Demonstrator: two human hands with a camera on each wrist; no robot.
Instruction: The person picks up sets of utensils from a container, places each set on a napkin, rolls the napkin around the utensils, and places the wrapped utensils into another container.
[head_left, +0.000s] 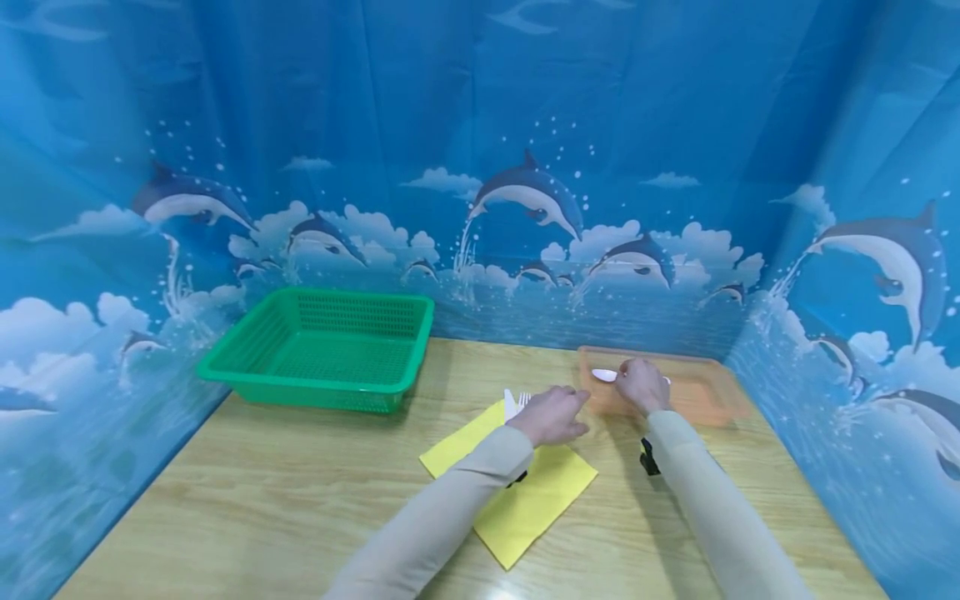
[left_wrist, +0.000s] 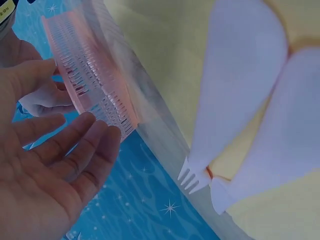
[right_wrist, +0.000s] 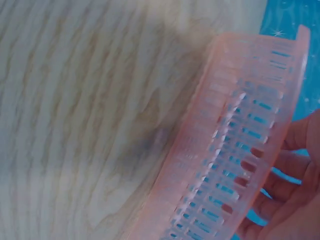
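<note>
The white spoon (head_left: 604, 375) lies crosswise in the pink tray (head_left: 705, 400), bowl poking left of my right hand (head_left: 642, 385), whose fingers pinch its handle. My left hand (head_left: 551, 414) hovers slack beside the tray, fork (head_left: 522, 401) and napkin (head_left: 525, 492) just beyond its fingers on the worktop (head_left: 262, 500).
</note>
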